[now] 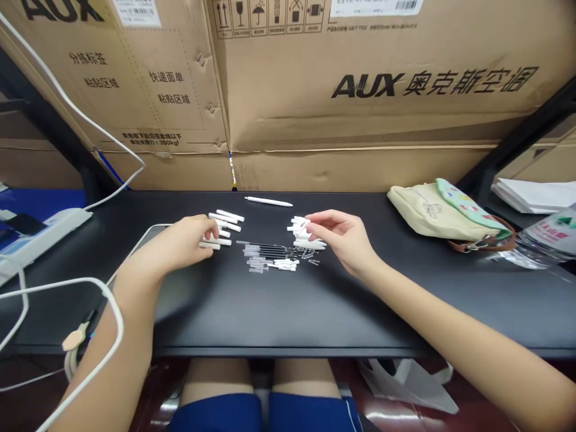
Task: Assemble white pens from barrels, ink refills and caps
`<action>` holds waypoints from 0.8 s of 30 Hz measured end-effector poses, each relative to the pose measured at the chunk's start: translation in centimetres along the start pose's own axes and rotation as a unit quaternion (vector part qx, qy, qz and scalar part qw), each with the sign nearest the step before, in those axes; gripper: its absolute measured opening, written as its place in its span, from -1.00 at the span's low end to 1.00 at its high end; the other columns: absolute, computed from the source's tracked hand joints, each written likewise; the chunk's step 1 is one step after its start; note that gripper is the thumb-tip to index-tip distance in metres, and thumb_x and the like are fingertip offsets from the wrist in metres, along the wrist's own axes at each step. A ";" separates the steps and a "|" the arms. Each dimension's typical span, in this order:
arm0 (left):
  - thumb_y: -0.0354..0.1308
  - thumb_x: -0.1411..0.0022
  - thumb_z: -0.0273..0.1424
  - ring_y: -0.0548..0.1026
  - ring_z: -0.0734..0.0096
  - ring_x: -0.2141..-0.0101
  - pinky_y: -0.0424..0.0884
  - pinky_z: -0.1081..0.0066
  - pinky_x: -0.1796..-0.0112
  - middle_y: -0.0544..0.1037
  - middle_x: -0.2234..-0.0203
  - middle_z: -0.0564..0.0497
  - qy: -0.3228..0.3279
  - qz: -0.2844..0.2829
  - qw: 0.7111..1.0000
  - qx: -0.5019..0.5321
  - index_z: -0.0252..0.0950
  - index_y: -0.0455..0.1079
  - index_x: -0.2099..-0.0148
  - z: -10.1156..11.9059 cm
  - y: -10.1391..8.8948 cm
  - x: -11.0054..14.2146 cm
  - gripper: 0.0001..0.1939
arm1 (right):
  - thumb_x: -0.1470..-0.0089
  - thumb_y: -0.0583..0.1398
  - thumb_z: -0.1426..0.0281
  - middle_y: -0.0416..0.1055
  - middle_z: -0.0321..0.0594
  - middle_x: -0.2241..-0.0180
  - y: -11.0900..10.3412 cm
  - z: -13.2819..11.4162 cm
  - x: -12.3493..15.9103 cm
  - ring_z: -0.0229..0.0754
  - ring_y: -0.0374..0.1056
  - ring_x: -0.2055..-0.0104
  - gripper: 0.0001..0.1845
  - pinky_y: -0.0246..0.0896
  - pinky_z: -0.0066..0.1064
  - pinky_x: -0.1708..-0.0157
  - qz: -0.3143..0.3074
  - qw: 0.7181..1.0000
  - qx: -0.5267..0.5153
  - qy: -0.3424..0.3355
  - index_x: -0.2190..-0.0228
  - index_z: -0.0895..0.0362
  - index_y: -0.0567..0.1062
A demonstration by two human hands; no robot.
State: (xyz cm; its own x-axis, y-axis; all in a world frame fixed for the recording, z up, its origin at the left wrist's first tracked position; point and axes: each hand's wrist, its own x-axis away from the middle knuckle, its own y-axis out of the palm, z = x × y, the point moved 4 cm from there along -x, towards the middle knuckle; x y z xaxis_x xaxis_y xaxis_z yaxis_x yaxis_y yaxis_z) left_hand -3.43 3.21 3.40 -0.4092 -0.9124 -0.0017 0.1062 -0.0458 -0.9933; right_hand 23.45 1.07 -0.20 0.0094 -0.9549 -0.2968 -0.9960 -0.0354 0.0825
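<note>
My left hand [191,240] is at the left group of white pen barrels [228,219], its fingers curled and closed around the end of a lower barrel [221,242]. Part of that grip is hidden. On the right, my right hand [342,237] pinches a small white pen part [304,227] between thumb and fingertips. Below it lies a pile of white tapered pen pieces [310,245]. Between my hands are dark ink refills [270,251] with clear ends, short white pieces [285,264], clear small tubes [256,264] and tiny springs [309,254].
A whole white pen [269,201] lies at the back of the black table [288,312]. Cardboard boxes [360,120] stand behind it. A cream pouch [425,210] and plastic packaging [546,237] are at right. A power strip [49,237] and white cables [114,312] are at left.
</note>
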 end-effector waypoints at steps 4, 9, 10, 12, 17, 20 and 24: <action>0.12 0.10 -0.41 0.43 0.26 0.47 0.25 0.40 0.44 0.48 0.51 0.00 -0.053 -0.033 0.998 0.021 -0.26 0.37 0.45 -0.7 0.3 -0.1 -0.92 | 0.18 0.37 0.31 0.49 -0.25 0.47 0.0 -0.1 0.0 -0.29 0.38 0.48 -0.79 0.41 -0.36 0.40 -0.004 1.000 0.006 -0.001 0.43 0.14 0.57; 0.14 0.01 -0.29 0.36 0.35 0.56 0.19 0.44 0.51 0.42 0.63 0.04 -0.041 -0.052 0.996 0.060 -0.25 0.35 0.53 0.1 0.1 0.1 -0.84 | 0.19 0.38 0.34 0.49 -0.26 0.48 0.0 -0.2 -0.1 -0.28 0.39 0.46 -0.82 0.41 -0.38 0.41 0.004 1.000 -0.003 -0.003 0.45 0.12 0.58; 0.13 -0.03 -0.25 0.35 0.37 0.55 0.20 0.44 0.51 0.43 0.62 0.04 -0.027 -0.044 0.995 0.087 -0.26 0.36 0.52 0.7 -0.2 0.2 -0.80 | 0.19 0.38 0.34 0.49 -0.26 0.48 0.0 -0.2 -0.1 -0.29 0.39 0.46 -0.82 0.41 -0.38 0.41 0.005 1.000 -0.005 -0.003 0.44 0.12 0.59; 0.09 -0.11 -0.17 0.38 0.38 0.49 0.25 0.45 0.46 0.47 0.52 0.03 0.012 -0.015 0.983 0.181 -0.26 0.37 0.42 2.3 -0.6 0.3 -0.74 | 0.19 0.38 0.34 0.50 -0.27 0.48 -0.1 -0.2 -0.1 -0.29 0.39 0.48 -0.83 0.42 -0.36 0.40 0.009 1.000 -0.007 -0.004 0.45 0.11 0.59; 0.07 -0.22 -0.20 0.47 0.40 0.39 0.38 0.40 0.31 0.52 0.39 -0.02 0.120 -0.070 0.853 0.503 -0.31 0.33 0.28 7.7 1.0 0.2 -0.75 | 0.20 0.38 0.34 0.50 -0.27 0.47 0.2 -0.5 0.1 -0.25 0.41 0.45 -0.84 0.42 -0.32 0.35 -0.005 1.000 -0.018 -0.023 0.46 0.09 0.60; 0.09 -0.23 -0.26 0.48 0.40 0.35 0.40 0.40 0.28 0.53 0.37 -0.05 0.128 -0.097 0.808 0.567 -0.34 0.33 0.25 9.5 2.6 0.0 -0.78 | 0.18 0.37 0.36 0.51 -0.27 0.44 0.6 -0.8 0.4 -0.25 0.41 0.41 -0.87 0.43 -0.34 0.35 -0.029 0.998 -0.039 -0.026 0.46 0.07 0.61; 0.10 -0.23 -0.29 0.49 0.41 0.34 0.40 0.41 0.29 0.53 0.36 -0.05 0.127 -0.084 0.795 0.587 -0.36 0.37 0.23 9.8 3.3 -0.2 -0.80 | 0.18 0.37 0.38 0.52 -0.25 0.43 1.0 -1.1 0.8 -0.27 0.41 0.45 -0.88 0.42 -0.35 0.36 -0.060 0.997 -0.048 -0.026 0.46 0.08 0.62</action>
State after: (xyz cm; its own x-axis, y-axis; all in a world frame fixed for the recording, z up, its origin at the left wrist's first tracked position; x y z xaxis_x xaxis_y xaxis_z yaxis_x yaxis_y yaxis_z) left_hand 5.89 -0.72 1.23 -0.6614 -0.7482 -0.0522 0.7421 -0.6427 -0.1904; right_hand 22.55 -0.06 0.74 0.1201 -0.9257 -0.3587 -0.9747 -0.1786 0.1344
